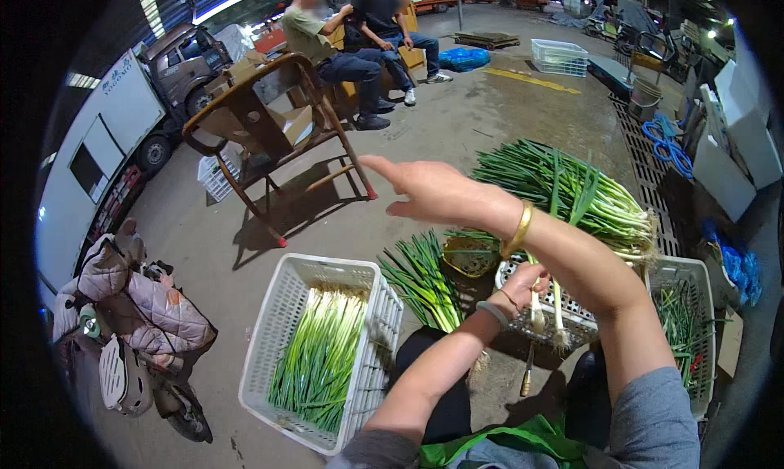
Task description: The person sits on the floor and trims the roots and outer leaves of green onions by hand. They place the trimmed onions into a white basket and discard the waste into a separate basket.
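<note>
My left hand [522, 288], with a pale bangle at the wrist, is closed around green onions [557, 310] whose white root ends point down. My right hand [435, 193], with a gold bangle, is raised across the view, its fingers apart and holding nothing. A large pile of green onions [563, 193] lies beyond my right forearm. Below my left hand is a white perforated crate [572, 325], and a knife with a wooden handle [527, 380] is near its edge. A smaller bunch of green onions [429, 279] lies between the crates.
A white plastic crate [257, 346] at left holds rows of green onions. Another white crate [704, 346] at right holds green scraps. A wooden chair [269, 120] stands ahead; two people sit behind it. A scooter [131, 371] is at far left, and a floor grating [649, 181] runs along the right.
</note>
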Tool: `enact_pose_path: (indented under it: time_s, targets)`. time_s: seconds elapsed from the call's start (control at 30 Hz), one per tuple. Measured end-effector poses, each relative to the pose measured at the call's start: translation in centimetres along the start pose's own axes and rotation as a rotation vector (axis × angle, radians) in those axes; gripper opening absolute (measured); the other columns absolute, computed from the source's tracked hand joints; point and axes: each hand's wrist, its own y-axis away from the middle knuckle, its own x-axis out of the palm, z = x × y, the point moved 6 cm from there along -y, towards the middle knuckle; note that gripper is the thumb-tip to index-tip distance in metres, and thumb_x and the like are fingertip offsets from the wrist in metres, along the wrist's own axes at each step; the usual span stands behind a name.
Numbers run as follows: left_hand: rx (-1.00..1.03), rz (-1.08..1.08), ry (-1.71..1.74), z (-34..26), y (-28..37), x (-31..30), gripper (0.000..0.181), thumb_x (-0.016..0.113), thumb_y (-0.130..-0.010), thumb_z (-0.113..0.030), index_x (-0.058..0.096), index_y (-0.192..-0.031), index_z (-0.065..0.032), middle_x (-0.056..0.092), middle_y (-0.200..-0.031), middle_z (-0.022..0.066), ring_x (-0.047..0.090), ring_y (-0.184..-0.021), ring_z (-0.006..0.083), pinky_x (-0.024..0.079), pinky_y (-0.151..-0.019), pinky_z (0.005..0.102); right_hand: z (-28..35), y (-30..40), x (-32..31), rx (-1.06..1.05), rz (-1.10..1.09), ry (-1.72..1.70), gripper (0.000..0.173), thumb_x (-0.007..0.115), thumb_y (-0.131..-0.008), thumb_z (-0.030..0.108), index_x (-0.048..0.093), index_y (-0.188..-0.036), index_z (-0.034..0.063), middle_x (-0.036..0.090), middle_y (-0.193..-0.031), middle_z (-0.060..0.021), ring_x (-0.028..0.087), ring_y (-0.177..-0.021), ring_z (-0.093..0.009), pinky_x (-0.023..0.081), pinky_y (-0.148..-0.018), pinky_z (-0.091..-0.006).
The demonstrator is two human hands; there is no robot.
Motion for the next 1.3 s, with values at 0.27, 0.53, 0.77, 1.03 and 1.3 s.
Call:
enact_pose_path:
  time_s: [0.27,0.53,0.77,1.03,1.3]
  targets:
    - [-0.029,-0.086,0.097,-1.1,1.1,-0.9,0.015,0.053,-0.094,-0.013,0.059,-0.088,-0.0009,0.058,-0.062,0.0059,0.032,-0.037,0.0081,0.03,-0.039,0.0242,5.2,-1.3,-1.5,-0.13,-0.087,0.025,0.031,0.067,-0.08,0.019,0.061,-0.108,0.0096,0.061,-0.098,-0.0109,0.061,-0.09,-0.033,0.051,-0.074,-0.044]
    - [-0.036,0.041,0.044,0.1,-0.3,-1.4,0.017,0.055,-0.093,-0.019,0.054,-0.084,-0.0053,0.048,-0.059,0.0018,0.039,-0.04,0.0102,0.033,-0.039,0.0272,5.3,-3.4,-0.2,-0.163,-0.183,0.026,0.051,0.067,-0.079,0.016,0.044,-0.124,0.0047,0.056,-0.105,-0.0199,0.061,-0.088,-0.038,0.051,-0.071,-0.0471]
    - [0.029,0.097,0.233,1.0,-2.4,-1.8,0.021,0.054,-0.095,-0.027,0.054,-0.105,-0.008,0.057,-0.08,0.0046,0.049,-0.056,0.0136,0.039,-0.048,0.0306,4.7,-3.9,4.8,-0.037,0.249,0.265,0.051,0.066,-0.079,0.016,0.043,-0.121,-0.0026,0.065,-0.088,-0.0175,0.065,-0.078,-0.036,0.052,-0.064,-0.0448]
    - [-0.009,0.057,0.167,0.4,-0.7,-0.7,0.026,0.053,-0.096,-0.029,0.052,-0.109,-0.0067,0.057,-0.086,0.0058,0.049,-0.064,0.0141,0.039,-0.056,0.0313,11.2,-5.7,3.6,-0.228,0.35,0.238,0.047,0.065,-0.078,0.017,0.051,-0.117,-0.0042,0.069,-0.089,-0.0153,0.067,-0.088,-0.032,0.052,-0.07,-0.0416]
    - [-0.039,0.063,0.165,1.3,0.4,-1.0,0.03,0.051,-0.096,-0.031,0.05,-0.113,-0.0054,0.056,-0.093,0.0069,0.05,-0.072,0.0147,0.039,-0.063,0.0319,11.0,-4.0,3.4,-0.269,0.149,0.184,0.048,0.065,-0.08,0.02,0.051,-0.12,-0.003,0.068,-0.079,-0.015,0.067,-0.078,-0.033,0.051,-0.065,-0.0442]
